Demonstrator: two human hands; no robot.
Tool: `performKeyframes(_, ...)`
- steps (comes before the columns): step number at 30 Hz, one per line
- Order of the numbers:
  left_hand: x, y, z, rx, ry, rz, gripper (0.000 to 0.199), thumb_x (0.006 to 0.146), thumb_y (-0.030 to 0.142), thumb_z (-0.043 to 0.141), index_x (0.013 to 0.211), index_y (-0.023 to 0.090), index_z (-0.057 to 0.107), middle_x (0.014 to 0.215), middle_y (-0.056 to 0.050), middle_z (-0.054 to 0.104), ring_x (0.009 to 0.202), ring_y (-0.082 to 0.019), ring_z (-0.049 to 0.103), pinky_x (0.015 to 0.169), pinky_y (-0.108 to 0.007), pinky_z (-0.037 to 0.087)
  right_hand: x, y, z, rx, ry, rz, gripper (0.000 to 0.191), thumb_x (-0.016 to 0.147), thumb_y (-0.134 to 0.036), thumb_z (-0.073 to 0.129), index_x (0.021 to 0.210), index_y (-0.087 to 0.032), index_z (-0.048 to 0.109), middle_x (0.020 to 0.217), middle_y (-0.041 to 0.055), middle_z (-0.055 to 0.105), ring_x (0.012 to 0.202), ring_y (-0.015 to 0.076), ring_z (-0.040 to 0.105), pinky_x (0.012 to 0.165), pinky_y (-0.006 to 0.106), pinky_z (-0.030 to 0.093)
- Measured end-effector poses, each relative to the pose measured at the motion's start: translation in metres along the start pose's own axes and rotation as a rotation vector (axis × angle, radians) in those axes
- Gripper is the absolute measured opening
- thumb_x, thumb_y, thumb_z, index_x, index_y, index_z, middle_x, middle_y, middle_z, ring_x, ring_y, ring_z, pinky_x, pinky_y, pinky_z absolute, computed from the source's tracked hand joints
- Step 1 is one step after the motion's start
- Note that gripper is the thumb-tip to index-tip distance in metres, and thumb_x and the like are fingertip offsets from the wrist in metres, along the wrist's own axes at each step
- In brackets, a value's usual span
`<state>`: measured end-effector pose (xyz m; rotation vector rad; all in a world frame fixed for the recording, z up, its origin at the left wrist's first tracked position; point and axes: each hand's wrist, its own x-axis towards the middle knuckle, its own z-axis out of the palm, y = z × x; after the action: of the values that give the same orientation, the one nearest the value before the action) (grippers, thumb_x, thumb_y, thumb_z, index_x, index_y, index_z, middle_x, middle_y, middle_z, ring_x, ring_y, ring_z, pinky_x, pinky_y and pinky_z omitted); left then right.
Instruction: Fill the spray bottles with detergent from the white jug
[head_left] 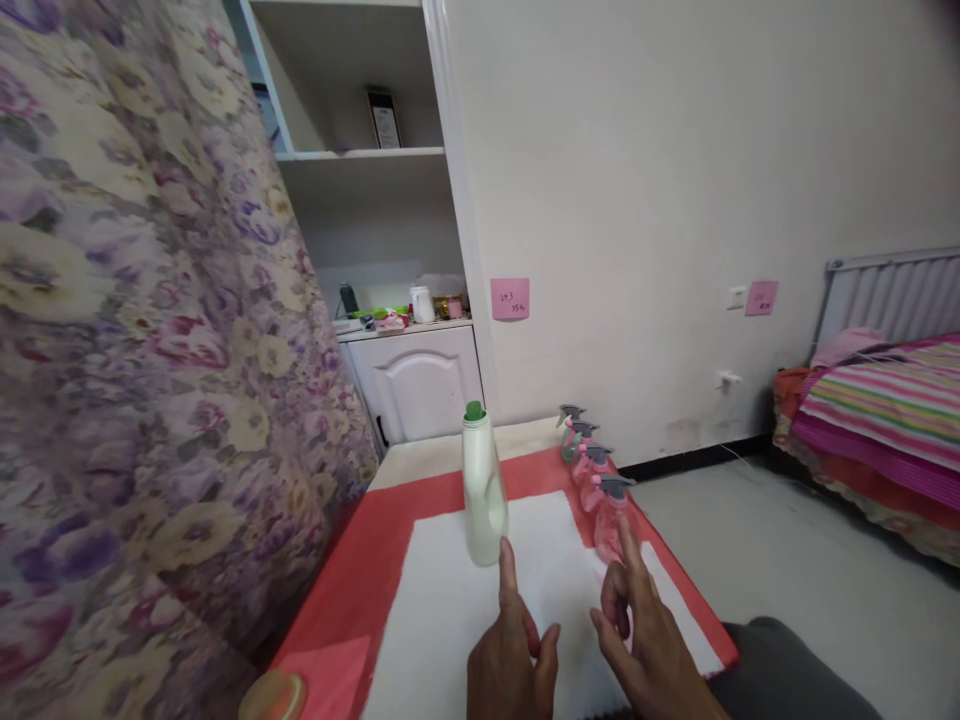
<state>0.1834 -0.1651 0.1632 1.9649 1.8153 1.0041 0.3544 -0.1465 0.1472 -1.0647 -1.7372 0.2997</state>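
Observation:
A pale green jug-like bottle (pixel 482 490) with a green cap and a built-in handle stands upright on a white sheet (pixel 439 610). Just below its base, my left hand (pixel 514 655) points its index finger up while the other fingers curl and the thumb sticks out. My right hand (pixel 649 635) makes a similar shape, index finger raised, holding nothing. Its fingertip overlaps a pink spray bottle (pixel 609 525) in view; whether it touches I cannot tell. Behind that bottle, several spray bottles (pixel 583 455) with grey heads form a row along the table's right edge.
The table (pixel 349 560) has a red cover. At its near left lie a pink paper (pixel 330 672) and a round gold-coloured object (pixel 274 695). A floral curtain (pixel 172 350) hangs on the left. Beyond stand a shelf cabinet (pixel 424 385) and, at right, a bed (pixel 885 400).

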Motion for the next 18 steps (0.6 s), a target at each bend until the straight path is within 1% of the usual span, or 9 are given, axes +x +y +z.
performKeyframes(4, 0.001, -0.002, 0.003, -0.019, 0.026, 0.007, 0.077, 0.087, 0.024, 0.044, 0.153, 0.015, 0.003, 0.065, 0.005, 0.053, 0.056, -0.016, 0.056, 0.060, -0.027, 0.040, 0.000, 0.000, 0.002, -0.001, -0.010, 0.018, 0.079, 0.093, -0.019, 0.044, 0.154, -0.022, -0.007, 0.075, -0.0009, 0.055, 0.066, 0.0185, 0.056, 0.064, 0.031, 0.051)
performKeyframes(8, 0.002, -0.003, 0.005, -0.031, 0.032, -0.014, 0.079, 0.086, 0.025, 0.046, 0.153, 0.016, 0.005, 0.064, 0.005, 0.053, 0.055, -0.016, 0.055, 0.060, -0.027, 0.040, 0.001, 0.000, 0.005, 0.044, -0.028, 0.045, 0.077, 0.093, -0.020, 0.043, 0.154, -0.021, -0.004, 0.071, -0.0021, 0.054, 0.063, 0.0181, 0.054, 0.062, 0.029, 0.050)
performKeyframes(10, 0.004, -0.007, 0.007, -0.045, 0.022, -0.033, 0.079, 0.085, 0.025, 0.047, 0.153, 0.017, 0.007, 0.064, 0.005, 0.053, 0.055, -0.016, 0.055, 0.061, -0.027, 0.040, 0.000, 0.003, 0.009, 0.079, -0.030, 0.070, 0.077, 0.092, -0.021, 0.043, 0.154, -0.020, -0.004, 0.070, -0.0028, 0.053, 0.060, 0.0174, 0.054, 0.061, 0.029, 0.049)
performKeyframes(12, 0.006, -0.016, 0.011, -0.083, -0.007, -0.057, 0.080, 0.084, 0.025, 0.048, 0.153, 0.018, 0.008, 0.064, 0.006, 0.054, 0.056, -0.016, 0.055, 0.061, -0.027, 0.041, -0.003, 0.008, 0.018, 0.128, -0.040, 0.116, 0.075, 0.092, -0.024, 0.044, 0.153, -0.020, 0.000, 0.070, -0.0035, 0.053, 0.059, 0.0162, 0.054, 0.061, 0.028, 0.048)
performKeyframes(14, 0.009, -0.030, 0.018, -0.145, -0.064, -0.070, 0.078, 0.083, 0.025, 0.050, 0.153, 0.019, 0.014, 0.065, 0.005, 0.054, 0.056, -0.015, 0.055, 0.060, -0.026, 0.042, -0.009, 0.018, 0.033, 0.183, -0.080, 0.174, 0.071, 0.091, -0.028, 0.046, 0.152, -0.023, 0.010, 0.070, -0.0044, 0.053, 0.056, 0.0148, 0.054, 0.058, 0.026, 0.047)
performKeyframes(15, 0.010, -0.039, 0.022, -0.184, -0.096, -0.071, 0.076, 0.083, 0.025, 0.050, 0.152, 0.020, 0.019, 0.066, 0.005, 0.055, 0.056, -0.014, 0.055, 0.060, -0.026, 0.042, -0.014, 0.024, 0.043, 0.207, -0.115, 0.201, 0.067, 0.091, -0.030, 0.047, 0.150, -0.024, 0.018, 0.069, -0.0047, 0.053, 0.054, 0.0140, 0.054, 0.056, 0.025, 0.046)
performKeyframes(17, 0.012, -0.056, 0.027, -0.273, -0.137, -0.062, 0.069, 0.083, 0.026, 0.051, 0.148, 0.019, 0.030, 0.071, 0.003, 0.059, 0.058, -0.013, 0.056, 0.060, -0.025, 0.044, -0.025, 0.038, 0.065, 0.227, -0.187, 0.241, 0.058, 0.088, -0.035, 0.051, 0.142, -0.026, 0.035, 0.071, -0.0045, 0.055, 0.049, 0.0117, 0.050, 0.050, 0.023, 0.041)
performKeyframes(18, 0.014, -0.064, 0.028, -0.321, -0.135, -0.062, 0.066, 0.083, 0.027, 0.052, 0.146, 0.018, 0.035, 0.074, 0.002, 0.061, 0.059, -0.013, 0.057, 0.061, -0.025, 0.045, -0.031, 0.046, 0.076, 0.231, -0.221, 0.263, 0.052, 0.085, -0.036, 0.054, 0.135, -0.025, 0.044, 0.073, -0.0038, 0.057, 0.047, 0.0104, 0.049, 0.049, 0.022, 0.040)
